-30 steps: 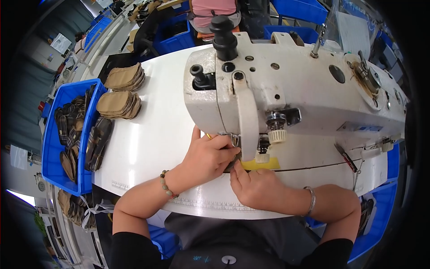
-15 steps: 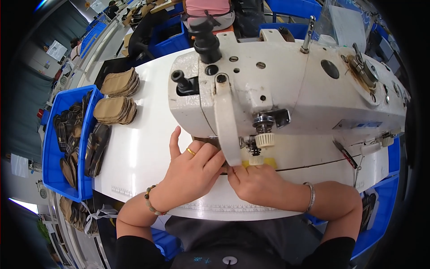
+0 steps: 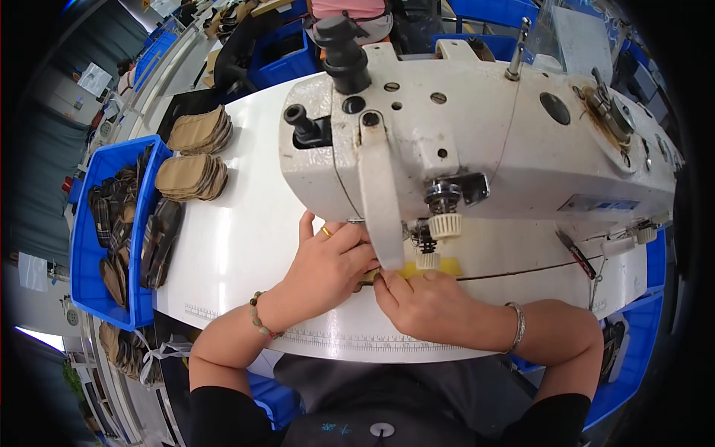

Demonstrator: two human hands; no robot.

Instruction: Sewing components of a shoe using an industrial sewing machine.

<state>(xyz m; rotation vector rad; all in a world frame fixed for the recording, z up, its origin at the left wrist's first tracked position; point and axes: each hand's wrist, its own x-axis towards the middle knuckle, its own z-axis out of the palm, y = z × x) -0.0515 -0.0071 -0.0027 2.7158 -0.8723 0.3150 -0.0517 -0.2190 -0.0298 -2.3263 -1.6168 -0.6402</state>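
Note:
A white sewing machine (image 3: 462,141) stands over the white table, its head above both my hands. My left hand (image 3: 328,264) is bent under the machine head, index and thumb closed at a small brown fabric piece (image 3: 363,286). Most of that piece is hidden by my fingers and the machine. Close beside it, my right hand (image 3: 428,304) is closed in a pinch on a dark narrow strip (image 3: 514,273), which runs in from the right across the table. A yellow patch (image 3: 449,267) lies flat behind my right fingers. The needle area is hidden behind the white lever.
Two stacks of tan fabric pieces (image 3: 192,177) sit at the left beside a blue bin (image 3: 134,298) of plaid and brown pieces. More dark pieces (image 3: 160,242) lean against the bin. Small red-and-black snips (image 3: 575,252) lie at the right. A ruler scale (image 3: 372,343) edges the table.
My left hand has moved slightly and its raised finger has come in closer to the others. Less of the brown piece shows and more of the yellow patch. My right hand stays nearly in place.

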